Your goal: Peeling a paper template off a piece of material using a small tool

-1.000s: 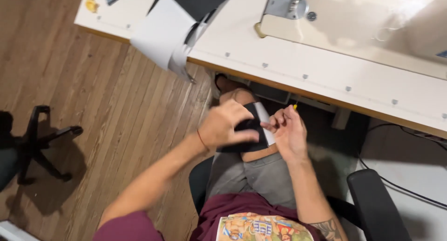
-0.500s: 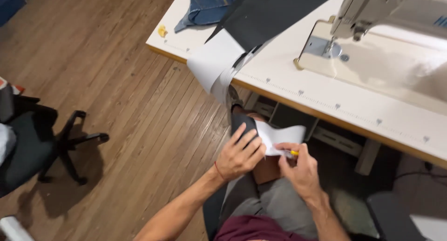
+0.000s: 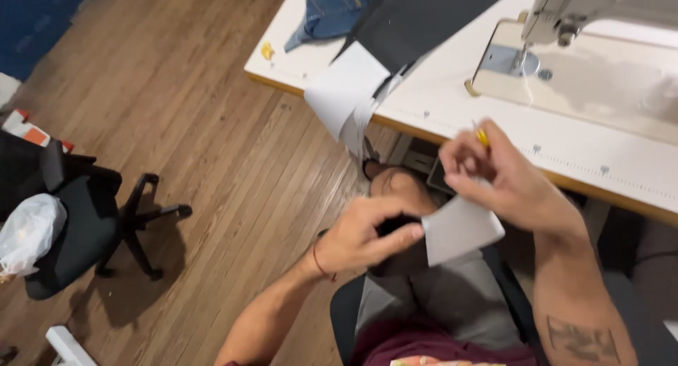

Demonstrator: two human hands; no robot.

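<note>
A white fabric piece (image 3: 460,228) with a black piece (image 3: 395,228) behind it is held above the lap, below the tabletop (image 3: 452,119) edge. Its left edge is pinched between thumb and fingers of the left hand (image 3: 367,235). The right hand (image 3: 494,175) is closed over the upper edge, with a small yellow tool (image 3: 482,136) gripped in its fingers. A sewing machine (image 3: 600,13) and dark fabric (image 3: 424,20) are seen on the tabletop.

White fabric piece (image 3: 459,228) w/ black layer (image 3: 395,228) — held above lap, tilted
</note>
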